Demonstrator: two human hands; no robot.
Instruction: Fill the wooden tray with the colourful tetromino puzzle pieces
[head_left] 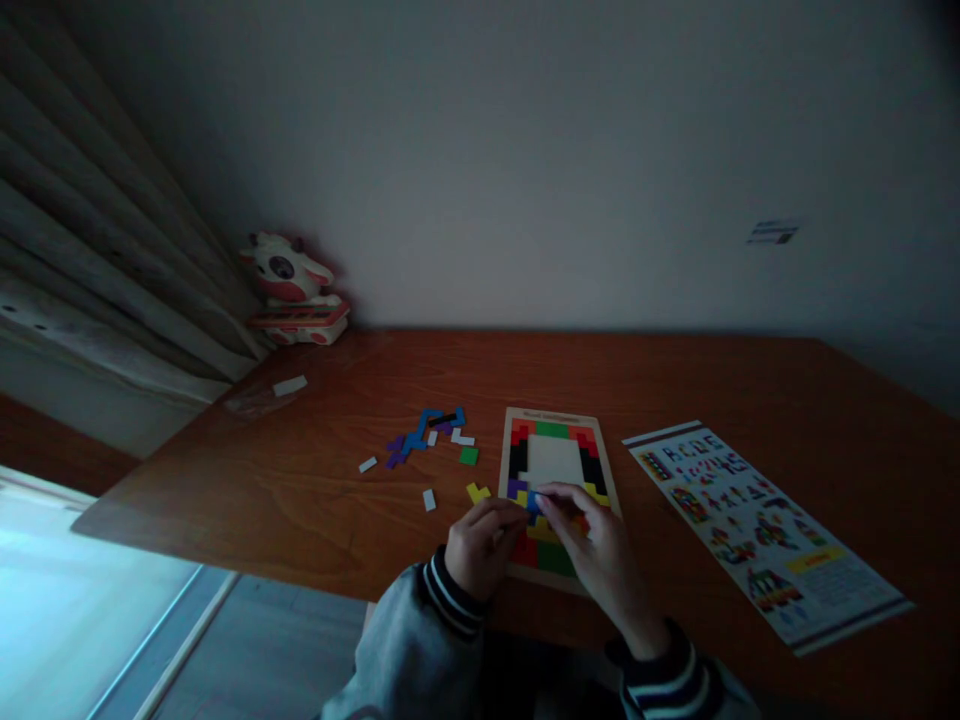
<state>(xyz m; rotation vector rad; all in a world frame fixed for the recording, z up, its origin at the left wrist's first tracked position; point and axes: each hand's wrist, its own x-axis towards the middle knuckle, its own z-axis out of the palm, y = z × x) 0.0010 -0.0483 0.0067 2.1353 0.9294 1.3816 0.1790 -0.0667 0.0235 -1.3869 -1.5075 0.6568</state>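
Observation:
A wooden puzzle board (552,411) lies on the table in front of me, partly filled with coloured block pieces along its sides and lower half. Its upper middle shows a bare pale area. My right hand (600,550) reaches over the board's right side, thumb and forefinger pinched at a small blue puzzle piece (533,503). Over the lower left of the board, my left hand (484,545) is closed, its fingertips beside that blue piece. Whether they grip anything is hidden. Just beyond the left hand lies a loose yellow piece (478,492).
Left of the board lie a green square piece (469,456), several blue pieces (415,438), purple pieces (395,452) and white pieces (429,500). A printed pattern sheet (765,530) rests on the right. A cow-shaped toy (296,290) stands at the table's back left corner, near a curtain (105,210).

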